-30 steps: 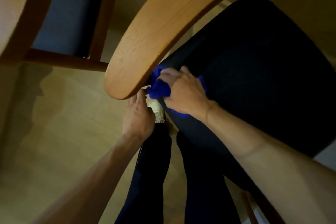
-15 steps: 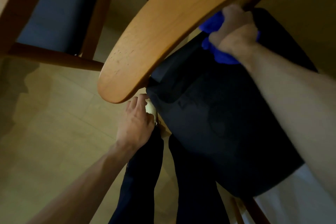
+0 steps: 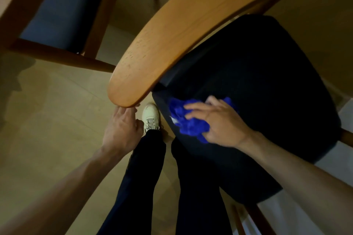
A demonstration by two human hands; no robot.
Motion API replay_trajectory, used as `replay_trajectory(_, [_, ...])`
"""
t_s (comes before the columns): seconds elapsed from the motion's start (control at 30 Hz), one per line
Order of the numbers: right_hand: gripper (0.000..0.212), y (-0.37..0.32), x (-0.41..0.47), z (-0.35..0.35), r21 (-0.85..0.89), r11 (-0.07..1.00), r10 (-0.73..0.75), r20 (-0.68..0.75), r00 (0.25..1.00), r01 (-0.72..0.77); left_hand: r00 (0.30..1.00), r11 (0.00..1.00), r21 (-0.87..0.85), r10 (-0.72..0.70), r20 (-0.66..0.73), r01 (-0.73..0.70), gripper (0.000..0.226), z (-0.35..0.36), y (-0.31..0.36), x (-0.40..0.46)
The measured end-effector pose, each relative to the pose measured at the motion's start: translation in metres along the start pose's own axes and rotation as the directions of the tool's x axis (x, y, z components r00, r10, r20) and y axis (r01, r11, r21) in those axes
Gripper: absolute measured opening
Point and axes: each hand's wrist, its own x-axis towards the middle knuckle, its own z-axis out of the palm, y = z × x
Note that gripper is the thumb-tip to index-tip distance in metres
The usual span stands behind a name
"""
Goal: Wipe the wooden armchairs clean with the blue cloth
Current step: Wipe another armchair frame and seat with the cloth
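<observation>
right hand (image 3: 222, 122) flat on blue cloth (image 3: 188, 120), fingers spread and straight, pressing it on dark seat (image 3: 267, 89) near front-left corner – motion-blurred | left hand (image 3: 122, 129) under tip of wooden armrest (image 3: 172, 44), fingertips hidden behind it – grip cannot be told | second chair (image 3: 63, 5) cut off top left | white shoe (image 3: 150, 118) beside seat edge

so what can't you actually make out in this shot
Head view, the only one:
- Left hand: its fingertips go under the end of the wooden armrest, so contact there is hidden.
- Blue cloth: partly covered by the right hand and motion-blurred; its folds are unclear.
- Dark seat cushion: too dim to show dust or marks.
- Second armchair: cut off by the top and left edges.
</observation>
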Motion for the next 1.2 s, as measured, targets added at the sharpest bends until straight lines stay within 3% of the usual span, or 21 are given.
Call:
replay_trajectory(0.07, [0.05,0.007,-0.02,-0.002,0.032,0.999,0.003,0.086,0.996,-0.006,0.999,0.999,0.012,0.045,0.025,-0.045,0.047,0.004,0.007,-0.002])
replay_trajectory(0.17, [0.064,0.01,-0.006,-0.023,-0.002,0.999,-0.053,0.111,0.992,0.054,0.993,0.99,0.084,0.111,0.047,-0.114,0.047,0.011,0.017,-0.004])
replay_trajectory(0.27, [0.079,0.008,0.036,-0.052,-0.108,0.994,0.009,-0.106,0.994,-0.02,0.993,0.99,0.08,0.113,0.04,-0.116,0.045,0.021,0.018,-0.006])
replay_trajectory(0.33, [0.067,-0.004,0.072,-0.064,-0.144,0.979,0.103,-0.274,0.956,-0.147,0.995,0.994,0.07,0.086,0.041,-0.089,0.045,0.028,0.016,-0.009])
replay_trajectory(0.4, [0.051,-0.025,0.097,-0.062,-0.187,0.948,0.193,-0.309,0.931,-0.259,0.998,0.996,0.077,0.05,0.042,-0.053,0.045,0.032,0.015,-0.014])
replay_trajectory(0.47, [0.049,-0.042,0.097,-0.041,-0.261,0.934,0.17,-0.272,0.947,-0.243,0.998,0.998,0.066,-0.018,0.056,0.014,0.046,0.033,0.015,-0.021])
replay_trajectory(0.6, [0.062,-0.049,0.065,-0.005,-0.551,0.834,-0.079,-0.163,0.983,-0.025,0.997,0.995,0.085,-0.063,0.046,0.059,0.045,0.035,0.019,-0.038])
replay_trajectory(0.8, [0.055,-0.032,-0.016,0.019,-0.487,0.853,-0.147,0.118,0.982,0.186,0.999,0.999,0.032,-0.031,-0.01,0.031,0.04,0.038,0.022,-0.058])
replay_trajectory(0.9, [0.048,-0.024,-0.067,0.028,-0.406,0.897,-0.069,0.262,0.963,0.175,1.0,1.0,0.005,-0.025,-0.005,0.025,0.037,0.041,0.022,-0.064])
replay_trajectory(0.97, [0.049,-0.024,-0.079,0.03,-0.374,0.92,-0.01,0.282,0.959,0.12,1.0,1.0,0.001,-0.006,-0.003,0.006,0.036,0.041,0.023,-0.065])
replay_trajectory(1.2, [0.066,-0.054,0.022,-0.011,-0.317,0.948,-0.057,-0.059,0.997,0.035,0.998,0.999,0.054,0.004,-0.06,-0.001,0.049,0.032,0.008,-0.05])
